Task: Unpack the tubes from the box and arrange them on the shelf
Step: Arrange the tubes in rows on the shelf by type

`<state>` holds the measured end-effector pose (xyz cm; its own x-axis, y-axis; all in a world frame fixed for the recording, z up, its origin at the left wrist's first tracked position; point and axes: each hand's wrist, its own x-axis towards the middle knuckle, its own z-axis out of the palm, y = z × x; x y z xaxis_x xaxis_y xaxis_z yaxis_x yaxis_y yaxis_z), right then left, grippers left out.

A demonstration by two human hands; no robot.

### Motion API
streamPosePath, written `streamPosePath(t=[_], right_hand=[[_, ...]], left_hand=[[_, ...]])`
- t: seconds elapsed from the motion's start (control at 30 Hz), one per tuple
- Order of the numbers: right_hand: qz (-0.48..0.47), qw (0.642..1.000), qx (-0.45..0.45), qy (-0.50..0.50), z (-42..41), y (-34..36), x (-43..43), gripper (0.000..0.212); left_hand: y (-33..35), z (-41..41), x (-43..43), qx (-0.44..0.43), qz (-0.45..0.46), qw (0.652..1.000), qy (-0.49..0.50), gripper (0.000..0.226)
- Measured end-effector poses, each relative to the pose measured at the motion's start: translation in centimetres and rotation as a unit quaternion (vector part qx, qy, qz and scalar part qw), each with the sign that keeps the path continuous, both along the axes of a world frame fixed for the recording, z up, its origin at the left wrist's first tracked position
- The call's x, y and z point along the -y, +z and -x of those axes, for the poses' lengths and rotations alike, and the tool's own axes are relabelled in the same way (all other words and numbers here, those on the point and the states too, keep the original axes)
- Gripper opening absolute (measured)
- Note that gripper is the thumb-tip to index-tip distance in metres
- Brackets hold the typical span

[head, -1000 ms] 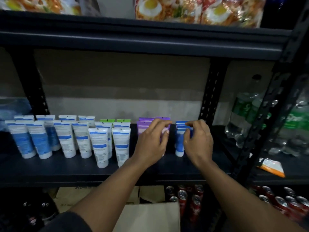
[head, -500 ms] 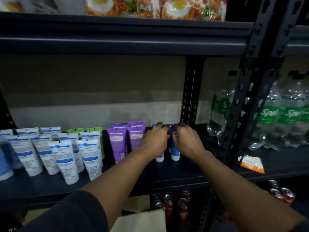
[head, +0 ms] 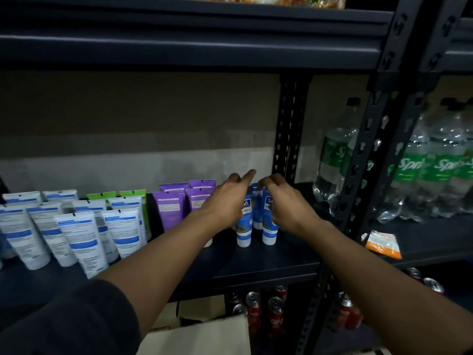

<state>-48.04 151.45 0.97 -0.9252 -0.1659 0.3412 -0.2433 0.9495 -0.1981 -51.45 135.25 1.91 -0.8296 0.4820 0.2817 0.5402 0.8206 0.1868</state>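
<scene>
Two hands that half a second ago were closed together over the blue tubes (head: 244, 226) have drawn slightly apart, baring the front labels between them. The left hand (head: 226, 202) now has its index finger straight and lifted above the tube tops; its other fingers are hidden, so its grip cannot be told. The right hand (head: 288, 204) curls its fingers down onto the crimped top of a rear blue tube, grasping it. At least three blue tubes stand cap-down on the dark shelf (head: 256, 265), two in front and one behind, just left of the perforated upright (head: 290, 129). Beside them stand four purple tubes (head: 169, 211) in two rows, then two green tubes (head: 101, 194), then at least eight white-and-blue tubes (head: 82, 242), which run out of the left edge. A pale cardboard box (head: 204, 336) sits below the shelf, with its contents out of sight. The bay to the right holds several clear bottles (head: 440, 170) with green labels and one orange-and-white packet (head: 381, 244). Red cans (head: 275, 306) fill the tier underneath, and noodle packets (head: 281, 0) line the top shelf.
</scene>
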Motion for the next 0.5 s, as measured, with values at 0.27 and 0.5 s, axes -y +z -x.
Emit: streamPosePath(t=[0.27,0.5], right_hand=[[0.119,0.992,0.041,-0.023,1.3,0.4,-0.7,0.046],[0.159,0.986,0.047,0.002,1.4,1.0,-1.2,0.038]], left_hand=[[0.9,0.4,-0.2,0.008,0.064,0.998,0.011,0.080],[1.3,0.8,-0.1,0.024,0.051,0.998,-0.002,0.077]])
